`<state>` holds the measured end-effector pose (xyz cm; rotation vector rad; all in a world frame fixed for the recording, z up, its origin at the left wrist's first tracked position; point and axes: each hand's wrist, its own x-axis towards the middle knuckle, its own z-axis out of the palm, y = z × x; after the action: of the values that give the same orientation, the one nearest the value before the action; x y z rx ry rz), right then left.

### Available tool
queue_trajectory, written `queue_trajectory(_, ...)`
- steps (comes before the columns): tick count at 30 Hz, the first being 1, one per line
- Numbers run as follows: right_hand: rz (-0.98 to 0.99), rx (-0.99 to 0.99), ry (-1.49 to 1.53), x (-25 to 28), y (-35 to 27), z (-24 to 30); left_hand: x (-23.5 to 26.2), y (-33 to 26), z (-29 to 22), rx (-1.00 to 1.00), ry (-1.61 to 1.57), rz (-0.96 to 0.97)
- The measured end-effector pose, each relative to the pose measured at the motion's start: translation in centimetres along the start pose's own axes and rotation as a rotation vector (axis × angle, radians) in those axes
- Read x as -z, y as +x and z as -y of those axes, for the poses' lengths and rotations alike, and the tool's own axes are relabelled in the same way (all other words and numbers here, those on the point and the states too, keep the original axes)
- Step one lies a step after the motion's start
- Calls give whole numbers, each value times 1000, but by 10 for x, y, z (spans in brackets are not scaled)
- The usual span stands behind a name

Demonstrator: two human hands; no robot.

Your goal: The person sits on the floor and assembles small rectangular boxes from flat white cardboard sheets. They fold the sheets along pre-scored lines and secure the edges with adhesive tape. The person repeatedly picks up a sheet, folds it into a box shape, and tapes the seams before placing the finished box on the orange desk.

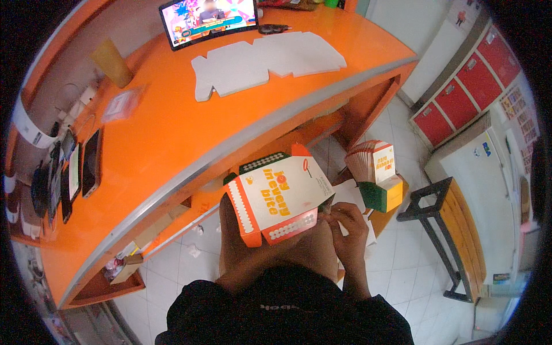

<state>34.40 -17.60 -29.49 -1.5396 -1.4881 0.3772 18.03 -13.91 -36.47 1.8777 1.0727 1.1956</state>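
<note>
A white, orange and green printed food carton (275,192) lies across my lap, partly flat, with its scalloped and dotted flaps spread at the sides. At its lower right corner my right hand (348,227) is closed, thumb and fingers pinching the dark flap there. My left forearm (253,269) reaches across below the carton toward its near dotted flap. That arm is blurred, and its fingers are hidden or smeared. To the right, a stack of folded cartons (368,164) rests beside a green and yellow carton end (380,192).
Ahead curves an orange counter (172,138) with a grey edge, bearing flat white carton blanks (267,60), a lit tablet (210,20) and phones (92,161). A wooden bench (454,230) with black legs stands at right, near red lockers (457,103). Scraps (194,250) lie on the tiled floor.
</note>
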Motion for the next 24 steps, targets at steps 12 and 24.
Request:
queue_trajectory(12,-74,11,74,-6,1,-15,-2,5,-16,-155,81,75)
queue_trajectory(24,-154,-150,143,-16,-23,-159,0,35,-22,-116,512,-323)
